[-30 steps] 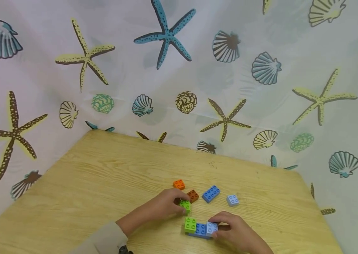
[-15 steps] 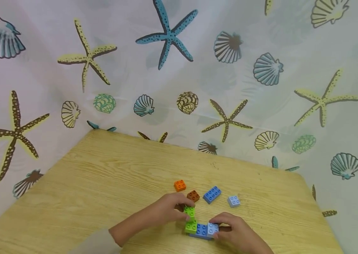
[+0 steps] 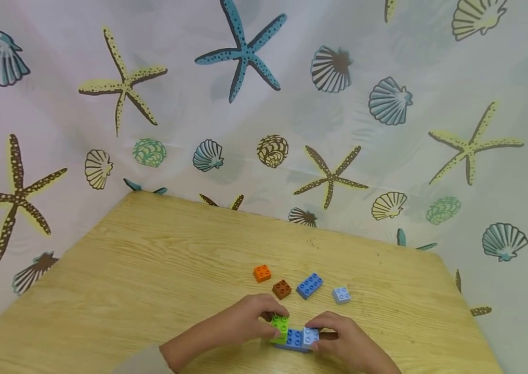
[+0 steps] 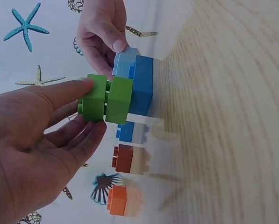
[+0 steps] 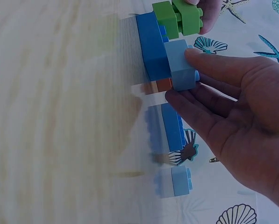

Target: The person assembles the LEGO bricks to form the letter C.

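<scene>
1. We see the left hand [image 3: 253,321] pinching a bright green, square plastic brick [image 4: 93,98] between thumb and fingers. It is right above a second bright green, square plastic brick [image 4: 118,100], and from the left wrist we make out studs in a narrow gap between the two.
2. We find that lower green brick on the left end of a long, medium-blue plastic brick [image 3: 294,338], which lies on the pale wood-grain table [image 3: 175,249], somewhat closer to its right edge than its left.
3. We see the right hand [image 3: 345,337] gripping a pale blue, square plastic brick [image 5: 180,65] by its sides, at the right end of the long blue brick. Bare blue studs show between it and the green pair.
4. Toward the table's far edge we count four loose plastic bricks, running from the left edge's side to the right's: an orange square one [image 3: 262,273], a reddish-brown square one [image 3: 281,289], a medium-blue oblong one [image 3: 309,285] and a pale blue square one [image 3: 341,295].
5. Along the far edge and both far corners we see white cloth [image 3: 287,109] printed with starfish and shells.
</scene>
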A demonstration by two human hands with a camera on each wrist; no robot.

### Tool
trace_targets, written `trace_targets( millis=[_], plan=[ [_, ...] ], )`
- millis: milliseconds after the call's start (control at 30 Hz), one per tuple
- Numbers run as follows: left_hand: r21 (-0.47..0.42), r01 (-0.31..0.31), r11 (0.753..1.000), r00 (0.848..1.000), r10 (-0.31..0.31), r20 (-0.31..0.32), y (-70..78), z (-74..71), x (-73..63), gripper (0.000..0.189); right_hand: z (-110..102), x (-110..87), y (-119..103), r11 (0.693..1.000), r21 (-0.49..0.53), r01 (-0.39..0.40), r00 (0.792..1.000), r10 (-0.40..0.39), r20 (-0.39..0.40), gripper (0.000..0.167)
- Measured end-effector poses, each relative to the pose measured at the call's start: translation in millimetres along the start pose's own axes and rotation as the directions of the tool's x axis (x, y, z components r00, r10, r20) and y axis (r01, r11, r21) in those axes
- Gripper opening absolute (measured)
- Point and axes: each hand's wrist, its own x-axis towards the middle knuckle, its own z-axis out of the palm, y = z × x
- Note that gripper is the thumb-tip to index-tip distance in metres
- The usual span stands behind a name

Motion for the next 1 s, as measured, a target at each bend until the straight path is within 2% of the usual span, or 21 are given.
trace_targets(
  millis=[233,567,1000],
  plan=[
    [0.023,0.005,1.0,1.0,-0.005,0.004,2.2,2.3,2.1,0.034,-1.4,-1.6,1.9,0.998,-0.059,0.035,0.999,-0.036,-0.01,0.032],
    [0.105,-0.049,0.993,0.999,0.047,0.017,-0.7,3.7,3.0,0.036,-0.8,-0.1,2.6,0.994,-0.101,0.046,0.998,-0.05,-0.036,0.029],
    [0.082,-0.033,0.996,0.999,0.033,0.001,0.3,4.7,3.5,0.035,-1.6,-1.4,5.2,0.993,-0.09,0.072,0.997,-0.074,-0.022,0.031]
  ],
)
